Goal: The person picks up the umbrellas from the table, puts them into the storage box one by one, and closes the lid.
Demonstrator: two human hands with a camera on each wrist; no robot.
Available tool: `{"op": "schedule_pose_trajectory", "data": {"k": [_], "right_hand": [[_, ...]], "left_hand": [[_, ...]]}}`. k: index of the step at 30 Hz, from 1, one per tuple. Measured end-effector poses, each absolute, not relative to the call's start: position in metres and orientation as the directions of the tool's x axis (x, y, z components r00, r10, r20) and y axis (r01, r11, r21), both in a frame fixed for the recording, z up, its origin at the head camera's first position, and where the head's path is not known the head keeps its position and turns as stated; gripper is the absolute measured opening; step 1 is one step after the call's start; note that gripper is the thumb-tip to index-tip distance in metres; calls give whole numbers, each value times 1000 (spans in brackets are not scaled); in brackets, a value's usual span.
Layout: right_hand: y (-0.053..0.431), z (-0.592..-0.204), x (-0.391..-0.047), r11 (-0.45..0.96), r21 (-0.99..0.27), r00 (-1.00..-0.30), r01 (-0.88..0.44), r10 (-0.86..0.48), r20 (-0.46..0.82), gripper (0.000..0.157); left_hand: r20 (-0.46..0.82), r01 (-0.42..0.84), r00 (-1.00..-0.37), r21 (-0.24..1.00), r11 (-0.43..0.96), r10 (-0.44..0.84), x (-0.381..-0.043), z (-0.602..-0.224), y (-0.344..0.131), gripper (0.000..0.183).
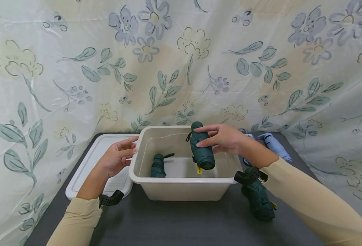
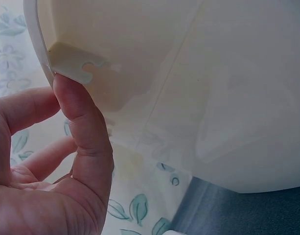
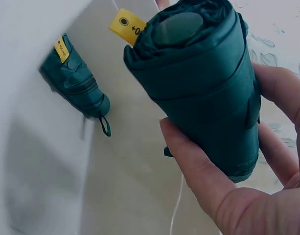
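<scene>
My right hand [image 1: 224, 138] holds a folded dark green compact umbrella [image 1: 203, 147] over the right part of a cream plastic storage box [image 1: 184, 189]. In the right wrist view, thumb and fingers grip this umbrella [image 3: 203, 88] from opposite sides, and a yellow tag [image 3: 126, 25] sticks out beside its round end. Another green umbrella [image 1: 158, 166], with a strap loop, lies inside the box at the left. At the box's left rim is my left hand [image 1: 117, 157], its thumb and index fingertip touching the rim [image 2: 34, 34] from outside, the fingers loosely bent.
A white lid [image 1: 90, 164] lies flat left of the box. Right of it, a third green umbrella [image 1: 259, 201] is on the dark tabletop [image 1: 181, 222], under the right forearm. Light blue folded umbrellas [image 1: 274, 147] lie behind that arm. A floral curtain [image 1: 174, 68] hangs behind.
</scene>
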State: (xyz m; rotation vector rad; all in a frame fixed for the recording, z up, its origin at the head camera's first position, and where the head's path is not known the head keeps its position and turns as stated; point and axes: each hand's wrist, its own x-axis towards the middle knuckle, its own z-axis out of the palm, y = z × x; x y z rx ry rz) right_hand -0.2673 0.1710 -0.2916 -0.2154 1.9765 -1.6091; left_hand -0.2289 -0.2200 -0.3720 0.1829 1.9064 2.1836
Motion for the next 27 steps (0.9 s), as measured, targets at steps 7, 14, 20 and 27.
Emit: {"op": "schedule_pose_trajectory", "data": {"k": [7, 14, 20, 27], "right_hand": [[156, -293, -272, 297, -921, -799, 253, -472, -372, 64], [142, -298, -280, 335, -903, -791, 271, -457, -407, 63], [135, -302, -286, 376, -889, -780, 260, -462, -423, 62], [124, -302, -290, 402, -880, -771, 253, -465, -434, 60]], "left_hand": [[-59, -95, -963, 987, -130, 262, -230, -372, -221, 65], [-60, -98, -962, 986, -133, 266, -231, -372, -221, 65], [-64, -101, -963, 986, -131, 263, -230, -372, -221, 65], [-55, -94, -962, 986, -135, 267, -230, -372, -221, 65]]}}
